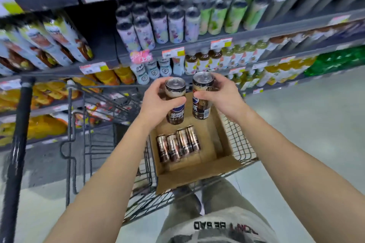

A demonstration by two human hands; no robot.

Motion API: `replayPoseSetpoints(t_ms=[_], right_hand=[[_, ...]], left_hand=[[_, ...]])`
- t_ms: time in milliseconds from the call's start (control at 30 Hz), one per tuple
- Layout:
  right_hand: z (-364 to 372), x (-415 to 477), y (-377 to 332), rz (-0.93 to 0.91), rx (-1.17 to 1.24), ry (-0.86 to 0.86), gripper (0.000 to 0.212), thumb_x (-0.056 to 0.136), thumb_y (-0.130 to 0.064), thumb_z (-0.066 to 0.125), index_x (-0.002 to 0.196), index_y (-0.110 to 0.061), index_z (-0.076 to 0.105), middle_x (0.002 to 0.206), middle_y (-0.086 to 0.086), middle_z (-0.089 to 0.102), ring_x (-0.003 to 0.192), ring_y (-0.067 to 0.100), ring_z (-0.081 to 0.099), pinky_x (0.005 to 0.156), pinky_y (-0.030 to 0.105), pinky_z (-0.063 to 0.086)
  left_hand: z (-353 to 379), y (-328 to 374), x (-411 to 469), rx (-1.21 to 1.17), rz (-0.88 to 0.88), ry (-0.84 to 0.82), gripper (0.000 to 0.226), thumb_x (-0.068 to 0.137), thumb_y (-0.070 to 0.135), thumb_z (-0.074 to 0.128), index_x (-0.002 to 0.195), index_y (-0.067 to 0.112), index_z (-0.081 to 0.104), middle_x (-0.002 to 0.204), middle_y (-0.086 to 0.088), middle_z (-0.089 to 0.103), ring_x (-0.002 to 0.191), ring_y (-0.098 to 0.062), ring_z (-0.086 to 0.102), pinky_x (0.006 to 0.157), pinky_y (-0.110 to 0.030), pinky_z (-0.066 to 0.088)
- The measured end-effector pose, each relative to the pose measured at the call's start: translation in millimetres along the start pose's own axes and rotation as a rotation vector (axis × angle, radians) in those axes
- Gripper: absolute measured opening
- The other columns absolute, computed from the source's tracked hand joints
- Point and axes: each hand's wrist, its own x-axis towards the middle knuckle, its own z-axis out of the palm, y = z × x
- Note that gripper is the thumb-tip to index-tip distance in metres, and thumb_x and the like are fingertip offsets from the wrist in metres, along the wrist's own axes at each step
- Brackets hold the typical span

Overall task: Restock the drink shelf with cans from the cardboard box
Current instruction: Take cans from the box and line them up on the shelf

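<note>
The left hand (pixel 156 104) grips a dark can (pixel 175 89) upright, with the fingers curled round its middle and the thumb across the front. The right hand (pixel 223 94) grips a second can (pixel 203 110) of the same kind, also top up and leaning slightly left. The two cans are side by side with a narrow gap between them, in the air above the far end of the cardboard box (pixel 219 144).

The box sits open in a wire shopping cart (pixel 242 145). Four more cans (pixel 178 145) lie on their sides in a row on the box floor, touching one another, against its left wall. The rest of the box floor is bare cardboard.

Beyond the hands stand the drink shelves (pixel 217 38), blurred, with rows of bottles and cans and price tags along the edges. The cart's black handle (pixel 19 134) runs down the left side. The person's grey shorts (pixel 217 213) show below, over a pale floor (pixel 316 124).
</note>
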Motion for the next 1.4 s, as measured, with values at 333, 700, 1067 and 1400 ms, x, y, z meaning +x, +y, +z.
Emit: replayPoseSetpoints(t_ms=[333,700,1067,1400], right_hand=[[-134,-51,-72,-0.162,0.002,0.267,0.070,0.054,-0.032,0.097,0.116,-0.031,0.063,0.113,-0.003,0.074,0.111,0.017,0.068,0.100,0.046,0.054],[-326,-136,-104,-0.324,-0.046,0.305,0.059,0.068,-0.016,0.093,0.120,-0.025,0.066,0.109,-0.008,0.075,0.102,0.006,0.070,0.094,0.032,0.057],[-490,-195,-119,-0.424,-0.086,0.342,0.067,0.069,-0.031,0.092,0.129,-0.030,0.063,0.119,-0.014,0.071,0.114,0.007,0.064,0.102,0.041,0.052],[-559,-155,-145,-0.461,-0.089,0.350,0.086,0.067,-0.046,0.090,0.143,-0.033,0.052,0.131,-0.016,0.063,0.120,0.005,0.057,0.104,0.039,0.049]], left_hand=[[73,132,-10,0.004,0.248,-0.069,0.061,0.079,0.018,0.091,0.132,0.027,0.062,0.120,0.020,0.070,0.105,0.007,0.066,0.086,-0.013,0.052],[241,260,-48,-0.023,0.371,-0.106,0.060,0.076,0.019,0.093,0.128,0.032,0.065,0.116,0.013,0.075,0.102,-0.011,0.074,0.084,-0.029,0.061],[379,353,-83,-0.104,0.426,-0.076,0.055,0.076,0.026,0.093,0.114,0.051,0.062,0.120,0.023,0.069,0.111,-0.006,0.069,0.094,-0.033,0.058],[430,404,-57,-0.112,0.420,-0.054,0.058,0.078,0.024,0.091,0.126,0.038,0.062,0.112,0.020,0.071,0.100,-0.001,0.070,0.085,-0.029,0.058]])
